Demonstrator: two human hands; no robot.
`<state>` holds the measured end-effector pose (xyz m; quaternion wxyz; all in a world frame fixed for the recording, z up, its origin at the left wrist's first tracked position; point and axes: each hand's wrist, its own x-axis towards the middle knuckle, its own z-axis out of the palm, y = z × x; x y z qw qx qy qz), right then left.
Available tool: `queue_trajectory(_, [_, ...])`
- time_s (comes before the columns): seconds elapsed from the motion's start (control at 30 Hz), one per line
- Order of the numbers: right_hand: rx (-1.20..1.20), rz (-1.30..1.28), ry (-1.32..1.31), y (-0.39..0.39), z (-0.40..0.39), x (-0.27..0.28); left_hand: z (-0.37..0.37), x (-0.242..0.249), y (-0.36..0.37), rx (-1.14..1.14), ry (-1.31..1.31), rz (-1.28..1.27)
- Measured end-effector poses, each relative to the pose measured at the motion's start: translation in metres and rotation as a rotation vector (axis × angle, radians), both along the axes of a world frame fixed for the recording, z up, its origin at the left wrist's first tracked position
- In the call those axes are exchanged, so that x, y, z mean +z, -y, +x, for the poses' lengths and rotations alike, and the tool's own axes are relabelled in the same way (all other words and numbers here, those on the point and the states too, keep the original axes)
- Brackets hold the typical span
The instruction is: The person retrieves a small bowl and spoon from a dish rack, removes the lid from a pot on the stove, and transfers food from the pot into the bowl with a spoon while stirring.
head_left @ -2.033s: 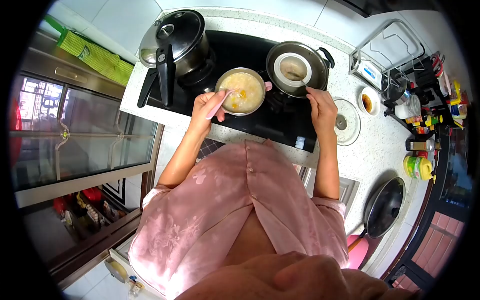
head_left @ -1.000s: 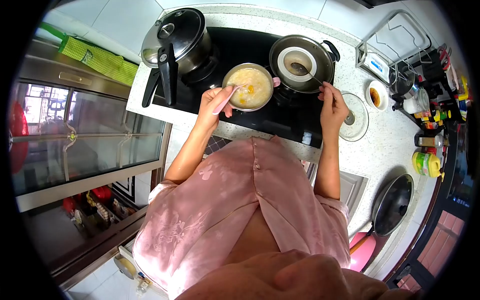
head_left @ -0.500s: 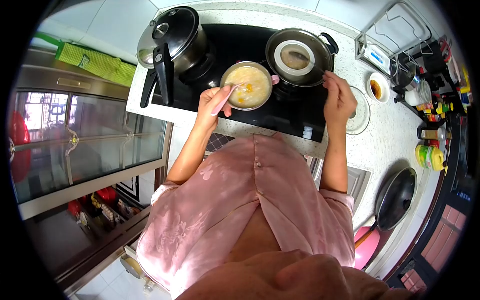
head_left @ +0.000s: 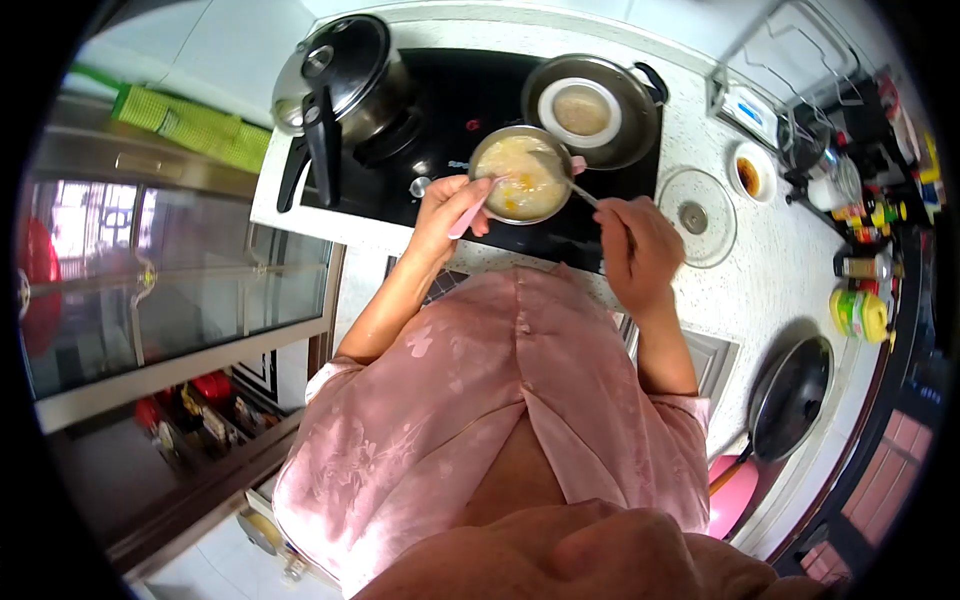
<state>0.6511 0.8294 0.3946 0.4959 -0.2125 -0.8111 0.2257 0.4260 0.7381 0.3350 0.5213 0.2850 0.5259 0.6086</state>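
My left hand (head_left: 452,208) is closed on the left side of a metal bowl (head_left: 478,146) with a pink ear. A pink spoon (head_left: 468,216) lies under the left thumb, its far end in the yellowish-white porridge (head_left: 518,200) that fills the bowl. My right hand (head_left: 645,248) grips a metal spoon (head_left: 583,194), whose head dips into the porridge from the right. Just behind the bowl, a white dish (head_left: 551,100) holding pale food sits inside a wide steel pot (head_left: 640,110) on the cooktop.
A pressure cooker (head_left: 350,75) stands at the left of the black cooktop (head_left: 450,80). Right of it lie a glass lid (head_left: 715,225) and a small bowl of brown sauce (head_left: 748,175). Bottles (head_left: 860,315) and a wok (head_left: 795,395) line the right side.
My right hand has moved left and toward me, carrying the metal spoon from the white dish into the metal bowl. My left hand and the bowl have shifted slightly right.
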Motion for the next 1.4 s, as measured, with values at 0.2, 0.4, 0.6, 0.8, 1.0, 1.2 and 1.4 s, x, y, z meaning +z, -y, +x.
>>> queue_trajectory(0.2, [0.088, -0.427, -0.131, -0.019, 0.042, -0.015, 0.005, -0.008, 0.001, 0.110, 0.026, 0.029])
queue_trajectory(0.4, [-1.102, -0.328, 0.037, -0.097, 0.162, -0.139, -0.002, -0.010, 0.013, 0.164, 0.104, 0.045])
queue_trajectory(0.6, [-0.695, -1.304, -0.350, -0.067, 0.192, -0.200, -0.017, -0.015, 0.030, 0.217, 0.090, 0.047])
queue_trajectory(0.8, [-0.632, -0.863, -0.344, -0.077, 0.182, -0.145, -0.031, -0.017, 0.041, 0.285, 0.056, 0.058])
queue_trajectory(1.0, [-0.623, -0.051, -0.028, -0.079, 0.106, -0.003, -0.040, -0.017, 0.048, 0.322, 0.091, 0.073])
queue_trajectory(1.2, [-0.194, 0.774, 0.436, -0.103, 0.013, 0.016, -0.046, -0.017, 0.053, 0.329, 0.089, 0.100])
queue_trajectory(1.4, [-0.040, 0.945, 0.612, -0.100, -0.018, -0.021, -0.051, -0.014, 0.061, 0.349, 0.057, 0.126])
